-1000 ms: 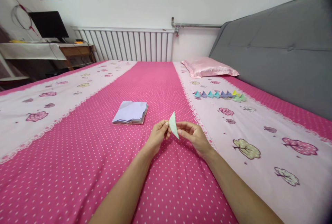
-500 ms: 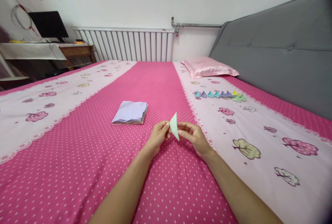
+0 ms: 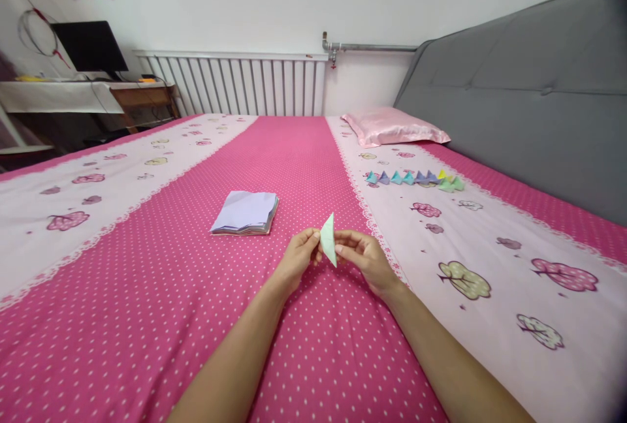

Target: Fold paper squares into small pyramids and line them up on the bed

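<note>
Both my hands hold a small pale green folded paper triangle (image 3: 328, 238) upright above the pink dotted bedspread (image 3: 161, 305). My left hand (image 3: 296, 258) pinches its left edge with thumb and fingers closed. My right hand (image 3: 365, 258) pinches the right edge the same way. A stack of pale lilac paper sheets (image 3: 245, 212) lies on the bed to the left and beyond my hands. A row of several folded paper pieces (image 3: 414, 179), teal, purple, yellow and green, sits on the pale strip of the bedspread to the right.
A pink satin pillow (image 3: 392, 126) lies at the far right by the grey padded headboard (image 3: 529, 96). A white radiator (image 3: 245, 83) runs along the far wall. A desk with a dark monitor (image 3: 88, 47) stands at the far left.
The paper triangle has sunk slightly and turned a little between my fingers. Both hands stay where they were.
</note>
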Action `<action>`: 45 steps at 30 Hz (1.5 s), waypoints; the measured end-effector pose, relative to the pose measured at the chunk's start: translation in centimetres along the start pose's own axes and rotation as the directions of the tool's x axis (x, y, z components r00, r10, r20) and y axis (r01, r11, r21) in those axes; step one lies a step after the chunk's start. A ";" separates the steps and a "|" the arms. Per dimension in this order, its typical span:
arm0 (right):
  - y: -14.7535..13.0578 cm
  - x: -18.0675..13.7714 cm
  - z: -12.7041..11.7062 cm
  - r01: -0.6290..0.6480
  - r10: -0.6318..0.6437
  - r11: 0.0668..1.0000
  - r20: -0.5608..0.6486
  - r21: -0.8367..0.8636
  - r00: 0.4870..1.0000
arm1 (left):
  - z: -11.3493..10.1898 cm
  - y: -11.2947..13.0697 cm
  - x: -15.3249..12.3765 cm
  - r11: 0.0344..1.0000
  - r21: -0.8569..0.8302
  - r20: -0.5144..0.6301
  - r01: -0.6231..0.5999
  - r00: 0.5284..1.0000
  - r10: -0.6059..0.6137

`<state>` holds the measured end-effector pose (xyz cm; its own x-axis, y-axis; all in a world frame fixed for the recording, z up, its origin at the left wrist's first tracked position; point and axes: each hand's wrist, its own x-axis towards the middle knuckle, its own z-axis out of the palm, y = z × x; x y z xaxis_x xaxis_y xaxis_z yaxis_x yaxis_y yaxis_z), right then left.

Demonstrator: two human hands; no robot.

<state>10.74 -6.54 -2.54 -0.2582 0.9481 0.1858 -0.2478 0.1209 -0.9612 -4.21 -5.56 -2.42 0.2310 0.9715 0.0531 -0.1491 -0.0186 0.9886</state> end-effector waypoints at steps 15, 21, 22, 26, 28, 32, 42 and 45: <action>0.4 0.1 -0.2 0.007 -0.007 1.000 0.015 -0.011 1.000 | -0.1 0.0 -0.1 1.000 -0.014 0.034 0.010 0.999 -0.010; 0.3 0.2 -0.2 0.114 -0.155 0.951 -0.125 -0.287 0.980 | -0.2 -0.3 0.2 0.995 0.099 -0.042 -0.029 0.999 0.033; 0.3 0.2 -0.1 0.115 -0.168 0.941 -0.146 -0.317 0.975 | -0.3 -0.3 0.2 0.992 0.123 -0.054 -0.030 0.998 0.037; 0.3 0.3 0.0 0.088 -0.153 0.932 -0.163 -0.351 0.975 | -0.1 -0.1 0.1 0.989 0.149 -0.059 -0.013 0.998 0.022; 0.4 0.4 0.0 0.086 -0.142 0.938 -0.147 -0.335 0.979 | 0.0 0.1 0.0 0.990 0.140 -0.039 -0.006 0.999 0.011; 0.8 0.6 -0.1 0.105 -0.156 0.941 -0.137 -0.322 0.978 | 0.2 0.4 -0.2 0.992 0.128 0.016 -0.003 1.000 0.001; 0.6 0.5 -0.3 0.296 -0.390 0.803 -0.080 -0.518 0.918 | 0.8 0.5 -0.6 0.996 0.064 0.143 0.062 0.987 -0.070; 0.5 0.3 -0.2 0.290 -0.408 0.799 -0.120 -0.527 0.905 | 1.3 0.8 -0.9 0.998 -0.008 0.208 0.060 0.976 -0.057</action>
<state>10.72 -6.10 -2.97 -0.0203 0.8443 0.5355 0.2196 0.5263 -0.8215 -3.26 -6.80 -1.50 0.4341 0.9005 0.0249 -0.1430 0.0416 0.9888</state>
